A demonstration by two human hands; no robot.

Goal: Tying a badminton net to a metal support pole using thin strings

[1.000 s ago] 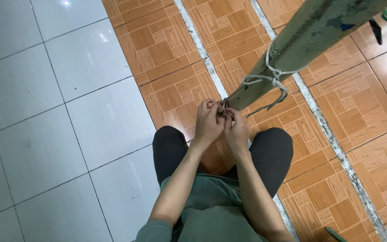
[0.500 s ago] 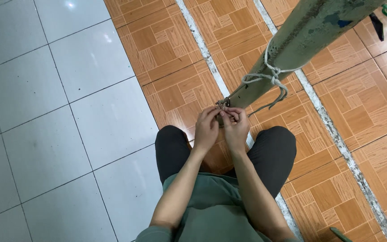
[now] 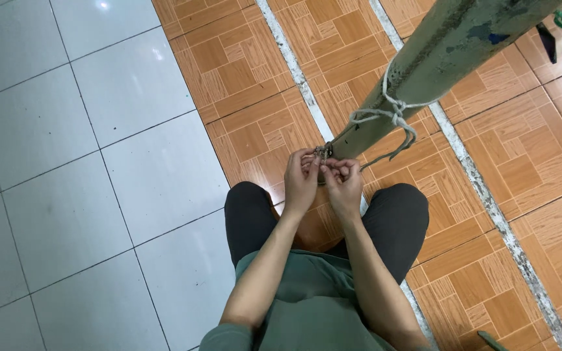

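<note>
A grey-green pole rises from the tiled floor toward the upper right. A pale rope is wound and knotted around it partway up, with a loose end hanging to the right. At the pole's base, my left hand and my right hand meet, fingers pinched on a small knot of cord. My knees in dark trousers frame both hands from below.
White glossy tiles cover the left floor, and orange wood-pattern tiles the right, split by pale grout strips. A dark object lies at the upper right. A green sliver shows at the bottom edge.
The view has shifted slightly. My hands have stayed at the pole's base, fingers working the small knot; the rope wound higher up has not moved.
</note>
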